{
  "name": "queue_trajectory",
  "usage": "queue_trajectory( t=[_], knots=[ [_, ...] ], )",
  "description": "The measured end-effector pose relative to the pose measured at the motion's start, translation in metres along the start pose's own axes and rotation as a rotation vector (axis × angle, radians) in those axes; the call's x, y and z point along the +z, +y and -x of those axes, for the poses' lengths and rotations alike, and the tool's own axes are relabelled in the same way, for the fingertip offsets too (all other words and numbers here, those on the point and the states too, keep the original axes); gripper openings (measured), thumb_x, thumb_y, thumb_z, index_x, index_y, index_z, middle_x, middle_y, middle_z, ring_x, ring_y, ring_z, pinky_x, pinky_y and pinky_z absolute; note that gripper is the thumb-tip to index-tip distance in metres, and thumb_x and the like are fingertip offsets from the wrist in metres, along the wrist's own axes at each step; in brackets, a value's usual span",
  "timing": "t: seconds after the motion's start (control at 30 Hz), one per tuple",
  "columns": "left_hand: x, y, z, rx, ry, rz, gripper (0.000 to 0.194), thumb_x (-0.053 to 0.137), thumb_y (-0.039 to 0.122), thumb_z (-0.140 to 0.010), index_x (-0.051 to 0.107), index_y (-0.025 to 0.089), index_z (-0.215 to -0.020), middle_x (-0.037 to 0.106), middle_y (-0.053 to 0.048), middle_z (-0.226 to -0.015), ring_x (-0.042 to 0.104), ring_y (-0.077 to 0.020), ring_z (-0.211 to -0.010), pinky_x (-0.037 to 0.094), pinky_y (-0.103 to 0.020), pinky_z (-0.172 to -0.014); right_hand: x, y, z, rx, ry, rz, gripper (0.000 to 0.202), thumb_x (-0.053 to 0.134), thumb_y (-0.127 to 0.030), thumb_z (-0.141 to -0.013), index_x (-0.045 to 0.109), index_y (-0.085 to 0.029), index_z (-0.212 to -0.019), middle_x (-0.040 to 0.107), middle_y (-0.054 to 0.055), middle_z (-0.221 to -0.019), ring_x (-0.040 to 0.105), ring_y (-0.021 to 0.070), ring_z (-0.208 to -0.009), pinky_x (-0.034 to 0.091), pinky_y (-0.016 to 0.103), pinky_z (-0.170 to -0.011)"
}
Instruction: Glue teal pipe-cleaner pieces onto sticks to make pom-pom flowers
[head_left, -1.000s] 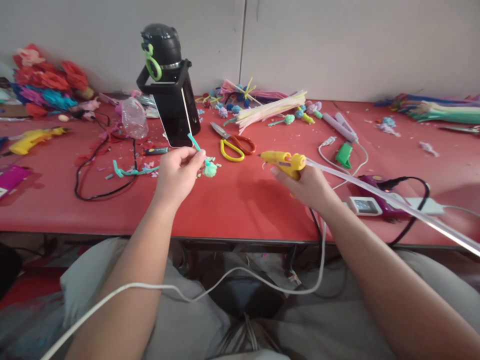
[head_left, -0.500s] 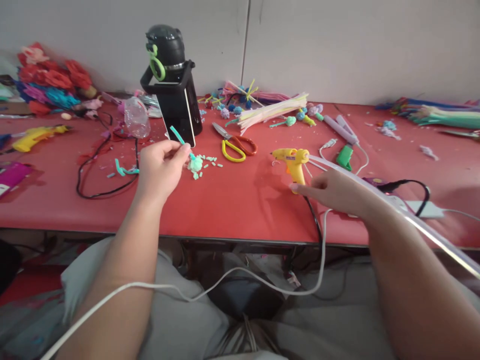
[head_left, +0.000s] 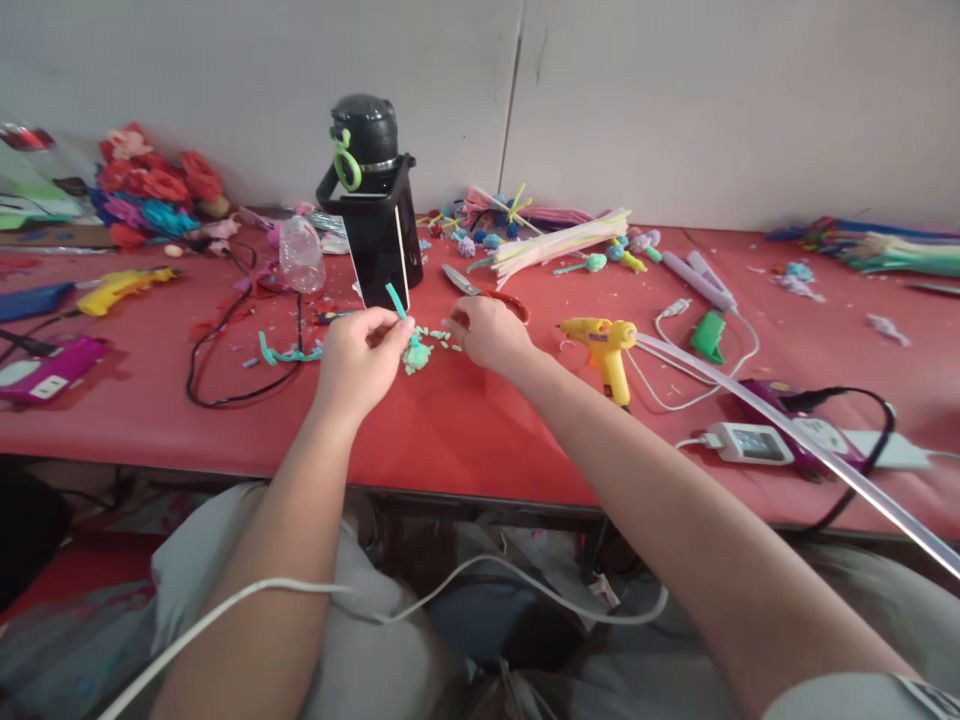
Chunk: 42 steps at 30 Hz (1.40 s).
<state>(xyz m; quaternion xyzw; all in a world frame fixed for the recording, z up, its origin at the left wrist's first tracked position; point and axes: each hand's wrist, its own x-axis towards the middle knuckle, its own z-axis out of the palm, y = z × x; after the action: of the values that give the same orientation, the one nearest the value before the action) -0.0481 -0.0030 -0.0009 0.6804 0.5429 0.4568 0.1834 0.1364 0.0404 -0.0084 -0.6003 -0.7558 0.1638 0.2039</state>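
Observation:
My left hand (head_left: 361, 362) pinches a teal pipe cleaner (head_left: 395, 298) whose upper end sticks up above the fingers. A fluffy mint-green clump (head_left: 417, 357) is at its lower end, just above or touching the table. Small mint-green clippings (head_left: 442, 337) lie scattered beside it. My right hand (head_left: 489, 335) is over the right edge of these clippings, fingers curled together; whether a clipping is between them is hidden. Behind that hand are scissors (head_left: 517, 305) with red and yellow handles, partly covered. The yellow glue gun (head_left: 606, 345) with a long clear glue stick (head_left: 757, 400) stands untouched to the right.
A black flask (head_left: 382, 240) stands behind my left hand. Pipe cleaners (head_left: 559, 245) lie at the back. A purple power strip (head_left: 825, 440) and white adapter (head_left: 752, 443) are at right. A black cable (head_left: 196, 360) curls at left, and a white cable (head_left: 517, 580) hangs across my lap.
My right hand has let go of the glue gun and moved left to the mint-green clippings. My left hand keeps hold of the pipe cleaner. The view has shifted slightly.

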Motion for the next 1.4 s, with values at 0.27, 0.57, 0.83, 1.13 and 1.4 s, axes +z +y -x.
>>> queue_trajectory(
  t=[0.27, 0.57, 0.83, 1.13, 1.4],
  knots=[
    [-0.003, 0.002, 0.002, 0.001, -0.003, 0.013, 0.024, 0.065, 0.03, -0.086, 0.063, 0.019, -0.065, 0.063, -0.001, -0.06, 0.055, -0.0145, -0.058, 0.041, -0.03, -0.059, 0.018, 0.0, -0.026, -0.028, -0.135, 0.126, 0.012, 0.067, -0.028, -0.095, 0.071, -0.018, -0.1, 0.073, 0.016, -0.114, 0.067, 0.0305, -0.108, 0.052, 0.041, -0.087],
    [0.003, 0.002, 0.001, 0.0, -0.01, 0.038, 0.024, 0.065, 0.032, -0.084, 0.061, 0.02, -0.064, 0.06, 0.0, -0.06, 0.054, -0.0148, -0.058, 0.04, -0.03, -0.059, 0.008, 0.007, -0.02, -0.107, -0.075, 0.041, 0.004, 0.065, -0.018, -0.09, 0.067, -0.015, -0.092, 0.075, 0.012, -0.099, 0.067, 0.0232, -0.09, 0.05, 0.032, -0.079],
    [0.013, 0.002, 0.007, -0.027, -0.104, 0.102, 0.026, 0.066, 0.034, -0.086, 0.062, 0.019, -0.065, 0.063, -0.001, -0.06, 0.058, -0.0155, -0.058, 0.041, -0.029, -0.059, 0.002, 0.023, 0.005, -0.182, 0.024, -0.509, 0.018, 0.062, -0.012, -0.086, 0.07, -0.014, -0.101, 0.073, 0.006, -0.09, 0.067, 0.0171, -0.081, 0.053, 0.031, -0.082],
    [0.039, 0.028, 0.024, 0.061, -0.375, 0.187, 0.031, 0.064, 0.036, -0.092, 0.064, 0.02, -0.065, 0.062, -0.001, -0.063, 0.057, -0.0164, -0.061, 0.042, -0.03, -0.061, -0.019, 0.054, 0.091, -0.058, 0.018, -0.921, 0.032, 0.077, -0.047, -0.082, 0.064, -0.019, -0.088, 0.072, 0.005, -0.082, 0.07, 0.017, -0.077, 0.061, 0.038, -0.082],
    [0.044, 0.025, 0.025, -0.021, -0.402, 0.262, 0.029, 0.067, 0.037, -0.09, 0.066, 0.019, -0.068, 0.063, -0.001, -0.064, 0.058, -0.0158, -0.06, 0.042, -0.03, -0.059, -0.021, 0.062, 0.112, -0.054, 0.162, -0.889, 0.028, 0.078, -0.044, -0.081, 0.066, -0.02, -0.086, 0.071, 0.004, -0.083, 0.068, 0.0162, -0.076, 0.059, 0.035, -0.077]
  ],
)
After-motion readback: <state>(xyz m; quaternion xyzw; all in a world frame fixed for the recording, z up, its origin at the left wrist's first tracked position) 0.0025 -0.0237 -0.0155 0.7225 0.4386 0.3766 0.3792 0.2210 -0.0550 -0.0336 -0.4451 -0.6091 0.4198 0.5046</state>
